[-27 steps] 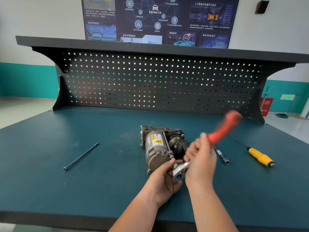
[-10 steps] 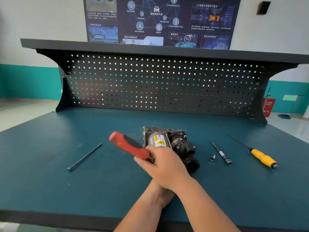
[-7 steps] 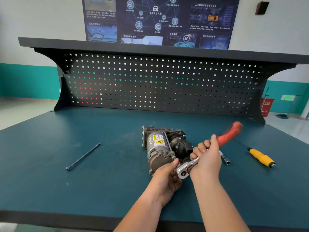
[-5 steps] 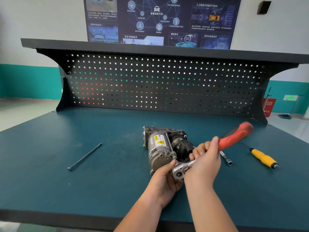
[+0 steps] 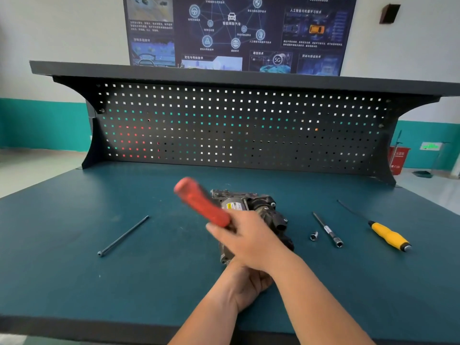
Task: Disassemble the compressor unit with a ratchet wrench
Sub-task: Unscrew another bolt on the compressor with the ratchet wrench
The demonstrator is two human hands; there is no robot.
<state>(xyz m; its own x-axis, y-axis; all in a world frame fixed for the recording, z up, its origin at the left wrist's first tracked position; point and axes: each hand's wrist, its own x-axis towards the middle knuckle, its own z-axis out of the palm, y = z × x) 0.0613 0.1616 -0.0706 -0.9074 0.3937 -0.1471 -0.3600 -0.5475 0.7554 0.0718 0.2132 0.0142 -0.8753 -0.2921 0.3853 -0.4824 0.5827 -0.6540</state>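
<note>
The right hand (image 5: 251,242) grips the ratchet wrench (image 5: 201,202); how the left hand (image 5: 245,285) holds is hidden. The compressor unit (image 5: 263,210) looks heavy and rigid; brace its casing.

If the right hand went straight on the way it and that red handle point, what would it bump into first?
Probably nothing close: the right hand and its ratchet wrench aim left and back over bare table, passing behind the long bolt, toward the pegboard. Depth is unclear.
</note>
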